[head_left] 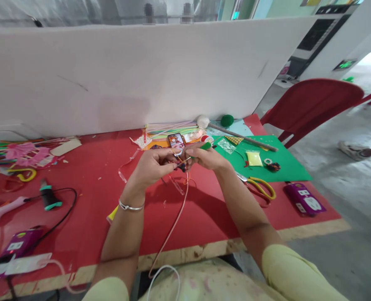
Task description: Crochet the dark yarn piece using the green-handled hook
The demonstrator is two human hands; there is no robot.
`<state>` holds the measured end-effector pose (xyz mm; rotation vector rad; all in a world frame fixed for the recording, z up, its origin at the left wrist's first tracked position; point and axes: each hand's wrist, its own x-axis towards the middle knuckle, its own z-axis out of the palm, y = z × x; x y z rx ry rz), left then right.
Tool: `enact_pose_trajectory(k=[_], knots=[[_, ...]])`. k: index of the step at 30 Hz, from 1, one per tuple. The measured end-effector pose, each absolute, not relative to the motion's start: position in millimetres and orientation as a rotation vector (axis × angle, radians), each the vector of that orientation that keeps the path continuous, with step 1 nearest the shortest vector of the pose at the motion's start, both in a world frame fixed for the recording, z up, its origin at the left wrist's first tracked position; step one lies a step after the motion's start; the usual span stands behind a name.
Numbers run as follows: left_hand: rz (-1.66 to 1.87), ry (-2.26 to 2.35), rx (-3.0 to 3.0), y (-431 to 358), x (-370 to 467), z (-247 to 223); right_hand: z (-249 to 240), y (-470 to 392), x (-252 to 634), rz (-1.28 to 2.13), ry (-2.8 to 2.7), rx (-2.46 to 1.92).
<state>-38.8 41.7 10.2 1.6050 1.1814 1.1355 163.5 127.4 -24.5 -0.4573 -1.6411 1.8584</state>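
Observation:
Over the middle of the red table, my two hands meet close together. My right hand (208, 158) is closed around a green-handled tool (205, 146) with a thin metal shaft pointing left; its exact kind is not clear. My left hand (152, 168), a silver bangle on its wrist, pinches a small dark piece (182, 166) with orange strand about it. The fingers partly hide this piece. Just behind the hands, a phone (175, 141) with a lit screen stands tilted. A pinkish cable (173, 228) runs from below the hands over the table's front edge.
Yellow-handled scissors (262, 186), a green sheet (285, 163) and a purple box (303, 198) lie to the right. At left are a hot glue gun (6, 211), a dark-and-teal tool (49, 196) and a black cord. A white panel (125, 79) stands behind; a red chair (313, 104) is at right.

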Motion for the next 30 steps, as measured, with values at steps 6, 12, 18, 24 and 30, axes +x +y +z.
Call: enact_pose_trajectory(k=[6,12,18,24,30], knots=[[1.197,1.319,1.636,41.2,-34.6,8.2,-5.6,118.8,174.8,1.569,-1.908,-0.552],[1.266,1.432,1.660,40.2,-33.0,2.7,6.7,106.9,174.2,1.030,-2.118,-0.480],[1.500,1.209,1.324,44.1,-32.5,6.2,-2.1,99.6,157.1,0.262,-2.131,-0.346],[1.336,0.877,0.921,46.8,-33.9,14.5,-12.8,94.6,151.9,0.004,-2.069,-0.362],[1.289,1.020,1.173,45.3,-44.2,14.2,-5.6,101.2,159.5,0.311,-2.174,-0.238]])
